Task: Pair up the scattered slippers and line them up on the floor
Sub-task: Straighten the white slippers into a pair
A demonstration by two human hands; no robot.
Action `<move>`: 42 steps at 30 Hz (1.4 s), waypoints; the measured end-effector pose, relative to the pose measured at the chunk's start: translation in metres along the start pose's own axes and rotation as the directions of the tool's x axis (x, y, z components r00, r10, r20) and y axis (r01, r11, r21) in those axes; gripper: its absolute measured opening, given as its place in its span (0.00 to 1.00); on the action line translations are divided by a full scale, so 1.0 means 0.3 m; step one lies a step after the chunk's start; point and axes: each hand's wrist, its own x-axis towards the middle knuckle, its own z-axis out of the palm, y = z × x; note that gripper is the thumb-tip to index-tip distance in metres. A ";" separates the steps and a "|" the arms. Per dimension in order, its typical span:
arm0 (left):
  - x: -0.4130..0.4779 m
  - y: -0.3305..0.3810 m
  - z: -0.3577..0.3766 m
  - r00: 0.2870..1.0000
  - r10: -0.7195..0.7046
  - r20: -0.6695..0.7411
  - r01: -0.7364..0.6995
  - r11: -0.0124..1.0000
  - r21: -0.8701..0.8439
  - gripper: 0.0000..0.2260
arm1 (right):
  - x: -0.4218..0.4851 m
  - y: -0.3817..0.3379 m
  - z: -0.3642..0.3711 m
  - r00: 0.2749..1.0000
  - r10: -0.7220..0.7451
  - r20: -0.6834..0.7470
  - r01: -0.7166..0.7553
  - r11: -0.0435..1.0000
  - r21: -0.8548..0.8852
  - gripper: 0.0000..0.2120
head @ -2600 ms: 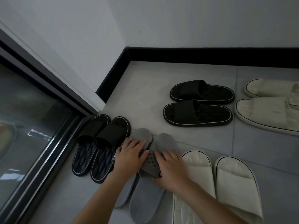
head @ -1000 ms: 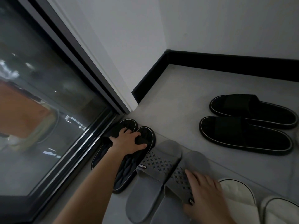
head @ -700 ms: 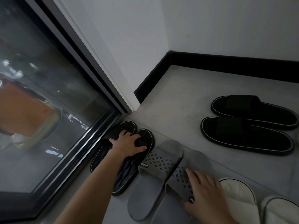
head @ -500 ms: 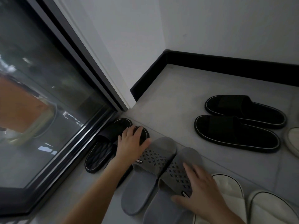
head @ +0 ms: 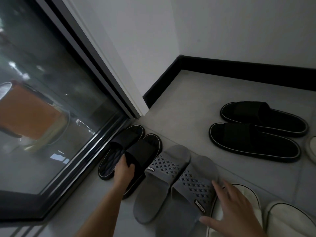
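A pair of black slippers [head: 136,147] lies by the glass door. My left hand [head: 124,171] grips the strap of the right-hand slipper of that pair, fingers tucked under its rear edge. Beside them sits a grey pair [head: 172,183] with star-shaped holes. My right hand [head: 230,207] lies spread over the right edge of the grey pair, fingers straight, where it meets a cream pair [head: 266,218]. A second black pair [head: 256,132] with white trim lies sideways farther back.
A glass sliding door [head: 51,108] with a dark frame runs along the left. A black skirting board [head: 239,72] lines the wall behind. Another cream slipper [head: 312,147] pokes in at the right edge. The floor [head: 184,106] is grey tile.
My left hand slid from the top of the black slippers' toes back to the strap's rear edge and now grips it. My right hand shifted right on the grey pair.
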 end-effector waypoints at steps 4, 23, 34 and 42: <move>0.009 -0.017 0.010 0.997 0.059 -0.053 -0.057 0.998 0.030 0.26 | 0.000 0.001 0.006 1.000 -0.002 0.006 0.002 0.999 -0.033 0.56; 0.199 0.095 0.024 0.961 -0.252 -0.114 0.185 0.892 -0.413 0.15 | -0.003 0.013 0.029 0.999 -0.031 -0.028 0.031 0.999 -0.012 0.55; 0.192 0.057 0.006 0.938 -0.258 -0.230 0.153 0.907 -0.392 0.15 | -0.011 -0.020 0.005 1.000 0.019 -0.018 -0.020 0.997 -0.068 0.55; 0.210 0.036 0.012 0.949 -0.260 -0.180 0.154 0.877 -0.456 0.15 | -0.018 -0.026 -0.004 0.998 0.046 0.045 -0.041 0.993 -0.111 0.54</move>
